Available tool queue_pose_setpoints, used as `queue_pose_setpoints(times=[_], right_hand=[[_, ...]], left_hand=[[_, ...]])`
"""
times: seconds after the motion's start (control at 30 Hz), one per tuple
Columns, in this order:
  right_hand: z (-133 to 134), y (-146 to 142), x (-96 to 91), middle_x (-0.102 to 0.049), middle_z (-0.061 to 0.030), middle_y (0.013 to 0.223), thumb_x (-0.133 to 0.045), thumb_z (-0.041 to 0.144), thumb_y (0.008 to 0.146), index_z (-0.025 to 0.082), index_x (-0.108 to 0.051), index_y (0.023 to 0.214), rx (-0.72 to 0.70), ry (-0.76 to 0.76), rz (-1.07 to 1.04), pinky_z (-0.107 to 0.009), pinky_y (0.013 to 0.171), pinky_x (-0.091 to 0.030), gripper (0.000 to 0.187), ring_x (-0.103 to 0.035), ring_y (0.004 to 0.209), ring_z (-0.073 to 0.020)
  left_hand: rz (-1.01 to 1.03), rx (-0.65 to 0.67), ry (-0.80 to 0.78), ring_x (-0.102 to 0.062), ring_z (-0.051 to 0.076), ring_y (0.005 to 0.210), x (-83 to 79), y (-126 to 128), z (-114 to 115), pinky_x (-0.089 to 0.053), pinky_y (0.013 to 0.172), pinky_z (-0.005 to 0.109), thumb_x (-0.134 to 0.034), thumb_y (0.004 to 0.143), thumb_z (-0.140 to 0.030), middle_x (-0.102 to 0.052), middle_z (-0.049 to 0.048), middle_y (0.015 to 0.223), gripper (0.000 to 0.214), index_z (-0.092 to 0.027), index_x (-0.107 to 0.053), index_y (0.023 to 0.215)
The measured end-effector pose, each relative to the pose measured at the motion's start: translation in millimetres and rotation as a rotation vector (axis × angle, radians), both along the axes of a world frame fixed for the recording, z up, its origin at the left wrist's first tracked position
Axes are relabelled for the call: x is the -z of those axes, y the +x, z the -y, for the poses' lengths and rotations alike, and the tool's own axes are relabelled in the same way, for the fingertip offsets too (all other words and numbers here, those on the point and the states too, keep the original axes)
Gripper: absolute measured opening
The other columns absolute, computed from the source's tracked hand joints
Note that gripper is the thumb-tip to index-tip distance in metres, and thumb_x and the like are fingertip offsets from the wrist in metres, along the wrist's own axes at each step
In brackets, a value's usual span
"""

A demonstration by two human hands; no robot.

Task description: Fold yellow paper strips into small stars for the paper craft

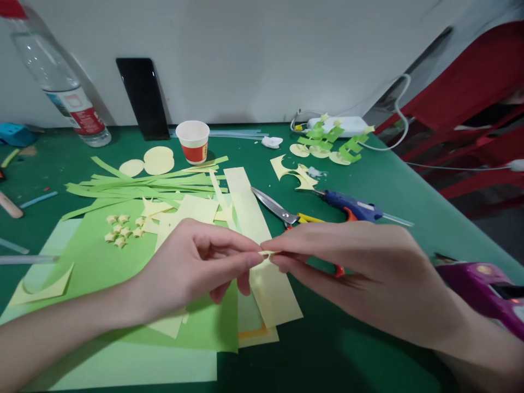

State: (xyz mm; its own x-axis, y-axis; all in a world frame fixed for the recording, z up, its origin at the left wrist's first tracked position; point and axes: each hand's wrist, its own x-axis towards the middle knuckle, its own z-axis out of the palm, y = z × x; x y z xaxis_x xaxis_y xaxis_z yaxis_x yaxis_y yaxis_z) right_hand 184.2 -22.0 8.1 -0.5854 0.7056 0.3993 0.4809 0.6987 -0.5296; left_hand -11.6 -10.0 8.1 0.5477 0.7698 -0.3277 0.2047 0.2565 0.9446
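My left hand [192, 267] and my right hand [356, 273] meet in mid-view, thumbs and fingertips pinched together. Between them is a small folded piece of pale yellow paper [267, 253], mostly covered by the fingers. Below and behind the hands lies a pale yellow paper strip [241, 191]. To the left, several little folded paper stars [120, 232] rest on a green paper sheet [94, 273]. Scissors [276, 207] lie behind the right hand, their handles partly hidden by it.
A blue glue gun [347, 204] lies at the right, a purple tool [487, 289] nearer the edge. Green paper strips [143, 185], a paper cup [193, 143], a phone [143, 98] and a bottle [61, 82] are behind. Red chairs [458, 120] stand beyond the table's right edge.
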Motion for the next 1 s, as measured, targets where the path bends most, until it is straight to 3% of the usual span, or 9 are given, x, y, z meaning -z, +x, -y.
queue_pose_setpoints(times=[0.33,0.63,0.83,1.0], right_hand=[[3.0,-5.0,7.8,-0.068,0.0018,0.070,-0.056,0.010,0.082,0.016,-0.065,0.080,0.047,0.025,-0.013,-0.014,0.052,-0.043,0.011,-0.059,0.058,-0.0057],[7.7,-4.3,15.7,-0.066,0.0001,0.068,-0.048,0.016,0.088,0.017,-0.063,0.074,0.066,0.127,0.152,-0.019,0.046,-0.038,0.020,-0.058,0.056,-0.0076],[7.5,-7.9,16.1,-0.067,0.0020,0.068,-0.052,0.010,0.084,0.016,-0.064,0.074,0.088,0.008,0.049,-0.017,0.052,-0.041,0.017,-0.059,0.057,-0.0063],[0.2,-9.0,11.8,-0.065,0.0009,0.063,-0.052,0.009,0.082,0.017,-0.064,0.069,0.073,-0.045,0.050,-0.016,0.048,-0.039,0.020,-0.055,0.052,-0.0070]], left_hand=[[0.054,-0.067,-0.006,-0.032,0.001,0.036,7.0,1.8,-0.4,-0.023,0.032,0.009,-0.063,0.074,-0.012,-0.057,-0.0044,0.044,0.018,-0.024,-0.076,0.073],[0.013,-0.081,0.015,-0.030,0.001,0.036,12.1,0.1,-1.2,-0.019,0.031,0.009,-0.064,0.073,-0.013,-0.059,-0.0051,0.044,0.018,-0.026,-0.076,0.073],[0.006,-0.095,0.020,-0.033,0.000,0.035,13.7,0.4,-1.1,-0.023,0.032,0.008,-0.065,0.073,-0.013,-0.062,-0.0047,0.046,0.016,-0.025,-0.075,0.074],[-0.025,-0.073,-0.033,-0.046,0.002,0.039,13.6,1.0,-2.7,-0.037,0.037,0.009,-0.067,0.073,-0.016,-0.068,-0.0024,0.055,0.013,-0.023,-0.075,0.080]])
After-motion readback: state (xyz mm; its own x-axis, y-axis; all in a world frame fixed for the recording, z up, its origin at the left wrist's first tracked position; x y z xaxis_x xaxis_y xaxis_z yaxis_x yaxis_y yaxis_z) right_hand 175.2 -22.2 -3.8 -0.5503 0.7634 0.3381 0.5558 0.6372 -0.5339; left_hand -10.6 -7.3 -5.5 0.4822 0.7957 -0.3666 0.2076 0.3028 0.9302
